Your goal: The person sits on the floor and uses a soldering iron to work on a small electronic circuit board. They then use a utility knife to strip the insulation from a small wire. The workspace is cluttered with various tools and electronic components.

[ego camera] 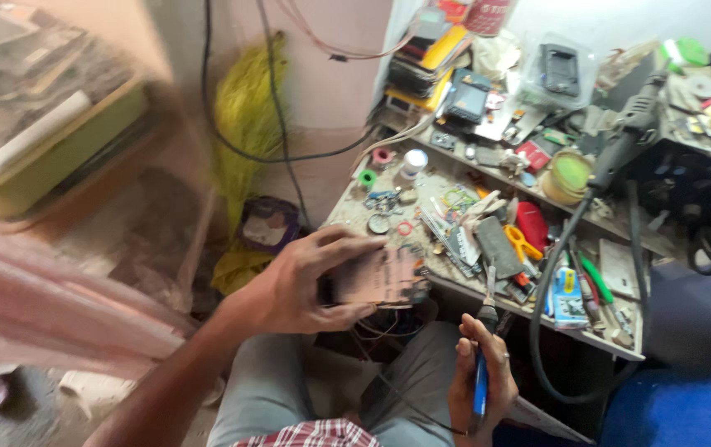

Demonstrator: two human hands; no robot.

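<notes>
**Circuit board in one hand, iron in the other, and a very crowded tabletop**

So from where I'm watching, the tabletop (620, 343) is buried. There's a red case (532, 225), orange-handled scissors (523, 243), a green-handled tool (597, 281), a blue-and-white packet (569, 300) near the front edge, and a small white pot (413, 162) further back beside a green roll of tape (367, 177). A black rotary-style tool (627, 132) leans in from the right, and its thick black hose (542, 314) loops down over the front edge, right next to the right hand. A stack of phones (426, 62) sits at the back against the wall, and a yellow broom (243, 116) stands in the corner. The left side of the view is just motion blur.

The left hand (293, 290) has its fingers wrapped around a circuit board (376, 277), thumb under and fingers over the top edge, holding it over my lap just off the tabletop's front corner. The board looks pinkish-brown, flat and roughly rectangular, with thin wires hanging from underneath. It's slightly blurred, so I can't make out parts on it.

The right hand (481, 385) is closed around a blue-handled soldering iron (482, 364), tip pointing up toward the tabletop edge.
</notes>
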